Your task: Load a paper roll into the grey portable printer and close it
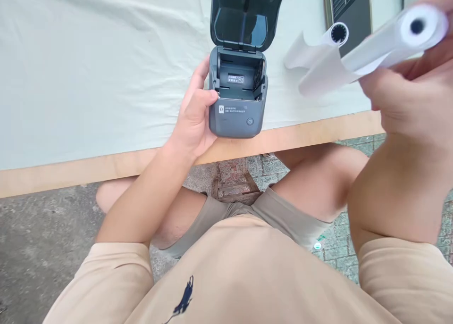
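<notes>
A small dark grey printer (238,102) stands near the table's front edge with its lid (244,15) flipped up and its paper bay empty. My left hand (194,116) grips the printer's left side, thumb on its top edge. My right hand (414,97) is raised at the right, close to the camera, fingers closed on a white paper roll (392,43) whose loose end hangs out to the left. A second white paper roll (329,38) lies on the table to the right of the printer, partly unrolled.
A white cloth (88,69) covers the table, with a bare wooden strip (71,173) along the front edge. A dark slatted object (348,5) sits at the back right. Below the table are my knees and a paved floor.
</notes>
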The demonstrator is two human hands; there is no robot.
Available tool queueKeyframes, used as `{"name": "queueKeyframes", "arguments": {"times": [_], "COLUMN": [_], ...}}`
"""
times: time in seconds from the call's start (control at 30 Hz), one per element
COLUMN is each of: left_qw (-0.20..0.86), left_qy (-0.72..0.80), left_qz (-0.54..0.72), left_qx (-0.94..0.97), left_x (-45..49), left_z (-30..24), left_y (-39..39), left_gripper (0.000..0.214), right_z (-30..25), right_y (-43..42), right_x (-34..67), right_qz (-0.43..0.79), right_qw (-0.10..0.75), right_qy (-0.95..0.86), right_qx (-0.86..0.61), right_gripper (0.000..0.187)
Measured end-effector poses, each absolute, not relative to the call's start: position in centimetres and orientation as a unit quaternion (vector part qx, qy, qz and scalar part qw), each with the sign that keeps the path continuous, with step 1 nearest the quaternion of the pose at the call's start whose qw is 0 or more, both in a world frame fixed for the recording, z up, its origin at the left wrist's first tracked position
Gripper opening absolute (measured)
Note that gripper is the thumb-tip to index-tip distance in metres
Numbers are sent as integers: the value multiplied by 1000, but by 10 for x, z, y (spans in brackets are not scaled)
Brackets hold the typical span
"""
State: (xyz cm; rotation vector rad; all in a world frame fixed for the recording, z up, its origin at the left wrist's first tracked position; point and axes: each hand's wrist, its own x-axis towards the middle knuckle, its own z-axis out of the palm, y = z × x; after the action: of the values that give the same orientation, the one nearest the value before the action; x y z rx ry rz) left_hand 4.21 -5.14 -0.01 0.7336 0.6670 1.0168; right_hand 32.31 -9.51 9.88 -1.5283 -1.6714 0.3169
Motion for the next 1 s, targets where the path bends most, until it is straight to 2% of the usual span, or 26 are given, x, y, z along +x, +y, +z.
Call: {"name": "queueKeyframes", "arguments": {"times": [0.07,0.13,0.2,0.33,0.4,0.47,0.5,0.57,0.6,0.67,0.77,1.0], "left_qw": [756,761,768,774,779,782,784,786,787,782,773,769], "left_qy": [303,301,297,278,265,247,241,238,243,262,274,286], "left_qz": [472,468,462,468,464,463,462,458,455,458,471,470], "left_qx": [336,334,330,323,327,336,338,340,338,331,326,326], "left_x": [43,43,43,43,43,42,41,40,39,39,41,41], "left_z": [-1,-1,-1,-2,-4,-4,-4,-3,-2,-2,-3,-3], "left_y": [-52,-52,-52,-49,-46,-45,-44,-44,-44,-45,-47,-49], "left_gripper": [56,58,59,58,56,53,53,55,56,57,57,62], "right_z": [84,71,65,79,97,115,123,133,135,135,127,109], "right_y": [-105,-113,-119,-125,-120,-108,-98,-76,-66,-49,-39,-37], "right_x": [336,341,343,351,353,350,347,338,333,326,320,326], "right_qz": [88,150,220,283,256,175,113,131,131,127,108,99], "right_qw": [378,298,254,237,245,247,203,149,124,73,31,28], "right_qy": [-612,-552,-495,-468,-500,-549,-579,-600,-614,-647,-674,-674], "right_qx": [-690,-764,-802,-803,-790,-779,-781,-775,-768,-749,-730,-732], "right_gripper": [23,20,22,48,53,42,42,55,55,49,28,5]}}
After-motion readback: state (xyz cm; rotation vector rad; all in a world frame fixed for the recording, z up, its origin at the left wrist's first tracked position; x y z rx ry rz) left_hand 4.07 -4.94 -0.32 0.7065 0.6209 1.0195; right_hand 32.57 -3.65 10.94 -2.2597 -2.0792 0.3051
